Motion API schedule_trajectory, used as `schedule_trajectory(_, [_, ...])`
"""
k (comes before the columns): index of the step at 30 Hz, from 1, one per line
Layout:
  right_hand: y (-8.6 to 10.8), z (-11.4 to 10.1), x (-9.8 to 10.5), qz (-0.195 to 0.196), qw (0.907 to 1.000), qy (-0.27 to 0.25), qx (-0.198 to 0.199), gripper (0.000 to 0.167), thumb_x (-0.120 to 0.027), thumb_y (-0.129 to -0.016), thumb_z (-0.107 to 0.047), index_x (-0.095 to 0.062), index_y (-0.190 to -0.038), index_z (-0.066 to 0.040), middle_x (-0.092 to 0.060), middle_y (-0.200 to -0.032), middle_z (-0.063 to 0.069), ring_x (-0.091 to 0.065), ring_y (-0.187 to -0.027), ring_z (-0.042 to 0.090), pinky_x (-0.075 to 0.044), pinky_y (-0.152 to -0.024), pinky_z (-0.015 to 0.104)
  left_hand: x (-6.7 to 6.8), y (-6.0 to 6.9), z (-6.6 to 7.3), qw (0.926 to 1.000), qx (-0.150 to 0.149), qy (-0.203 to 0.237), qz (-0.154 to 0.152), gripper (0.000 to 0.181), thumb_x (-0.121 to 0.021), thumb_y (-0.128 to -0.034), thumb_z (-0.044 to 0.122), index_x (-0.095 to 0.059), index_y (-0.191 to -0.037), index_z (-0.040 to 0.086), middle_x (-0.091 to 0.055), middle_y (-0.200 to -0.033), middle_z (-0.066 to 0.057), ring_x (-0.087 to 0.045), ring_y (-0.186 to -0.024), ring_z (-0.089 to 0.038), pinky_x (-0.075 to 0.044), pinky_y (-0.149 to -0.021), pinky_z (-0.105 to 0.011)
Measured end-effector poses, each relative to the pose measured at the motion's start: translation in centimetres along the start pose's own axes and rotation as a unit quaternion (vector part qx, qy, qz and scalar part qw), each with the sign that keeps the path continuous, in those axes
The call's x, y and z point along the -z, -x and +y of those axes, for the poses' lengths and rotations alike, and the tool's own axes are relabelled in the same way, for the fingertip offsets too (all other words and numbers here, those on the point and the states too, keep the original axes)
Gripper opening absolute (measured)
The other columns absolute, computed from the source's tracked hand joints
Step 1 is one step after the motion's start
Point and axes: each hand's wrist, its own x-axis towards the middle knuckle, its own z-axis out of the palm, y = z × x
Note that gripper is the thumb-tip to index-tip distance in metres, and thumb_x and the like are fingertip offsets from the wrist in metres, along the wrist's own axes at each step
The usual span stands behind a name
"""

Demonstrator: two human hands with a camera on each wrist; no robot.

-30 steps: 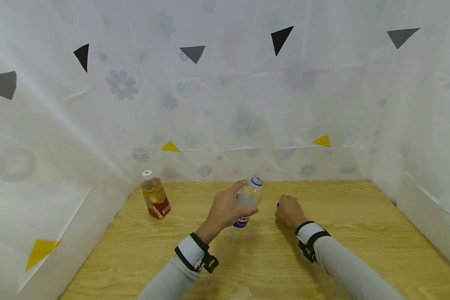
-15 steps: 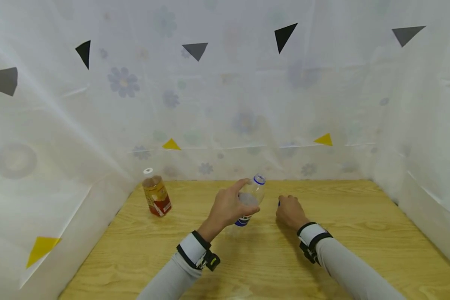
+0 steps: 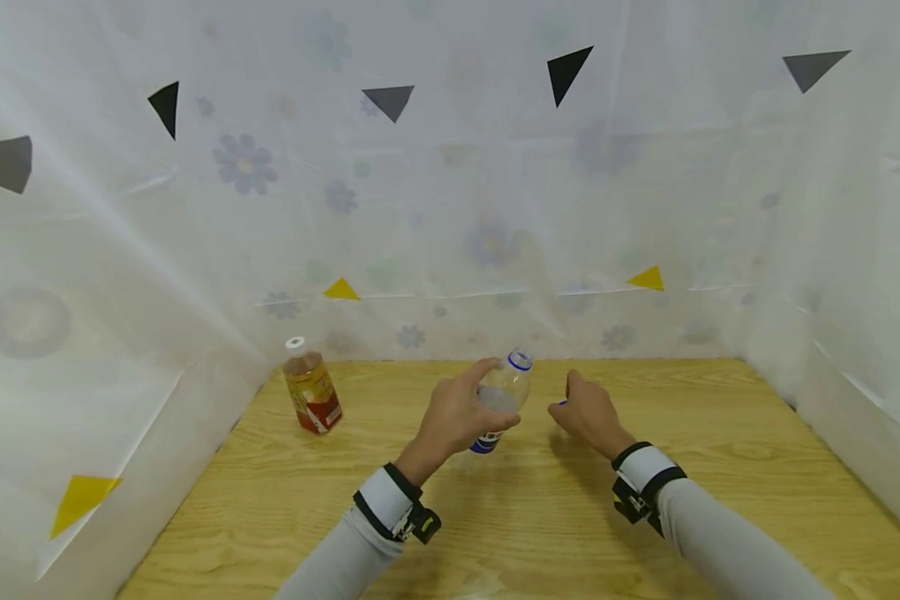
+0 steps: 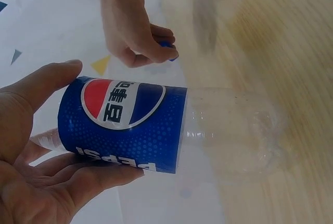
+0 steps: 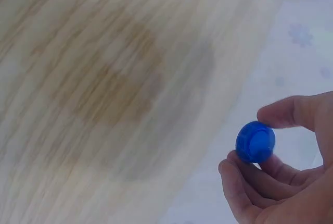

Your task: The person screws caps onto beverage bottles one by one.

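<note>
The left hand (image 3: 450, 417) grips the uncapped bottle (image 3: 512, 386), top leaning right. Just right, the right hand (image 3: 591, 417) pinches the cap (image 5: 255, 141).

On both arms I see plain, light grey long sleeves: the left sleeve (image 3: 345, 554) and the right sleeve (image 3: 727, 533) fit fairly close, with a few soft creases, and each runs down to a strapped wrist. The left wrist strap (image 3: 385, 497) and right wrist strap (image 3: 643, 467) match, a broad white band edged in black on either side, and I can make out a small, boxy black unit on each, the left unit (image 3: 423, 523) and right unit (image 3: 631, 500) both showing a dab of yellow.
</note>
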Motion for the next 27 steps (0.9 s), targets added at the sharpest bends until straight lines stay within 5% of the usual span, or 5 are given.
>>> schedule_trajectory(6, [0.7, 0.4, 0.4, -0.002, 1.0000, -0.005, 0.002, 0.016, -0.064, -0.081, -0.006, -0.049, -0.083, -0.003, -0.050, -0.067, 0.009, -0.046, -0.054, 0.020, -0.033, -0.051, 0.030, -0.1, 0.0, 0.0, 1.0000, 0.001, 0.000, 0.001, 0.072, -0.088, -0.0782, 0.040, -0.058, -0.141, 0.021, -0.075, -0.110, -0.016, -0.075, -0.090, -0.028, -0.059, -0.063, -0.034])
schedule_trajectory(12, [1.4, -0.1, 0.6, -0.032, 0.9993, -0.018, -0.002, 0.020, -0.064, -0.084, -0.005, -0.061, -0.099, 0.008, -0.063, -0.078, 0.014, -0.053, -0.061, 0.019, -0.043, -0.055, 0.030, -0.2, 0.0, -0.2, 1.0000, -0.006, 0.002, 0.003, 0.072, -0.088, -0.0775, 0.040, -0.058, -0.140, 0.020, -0.075, -0.108, -0.015, -0.075, -0.088, -0.027, -0.059, -0.062, -0.032])
schedule_trajectory(27, [2.6, -3.3, 0.3, -0.053, 0.9973, -0.025, 0.044, 0.012, -0.070, -0.086, -0.007, -0.067, -0.095, 0.001, -0.066, -0.083, 0.009, -0.059, -0.068, 0.017, -0.050, -0.060, 0.032, -0.5, 0.0, -0.1, 1.0000, -0.002, 0.004, 0.000, 0.072, -0.088, -0.0779, 0.039, -0.058, -0.141, 0.021, -0.075, -0.112, -0.013, -0.074, -0.087, -0.026, -0.057, -0.060, -0.031])
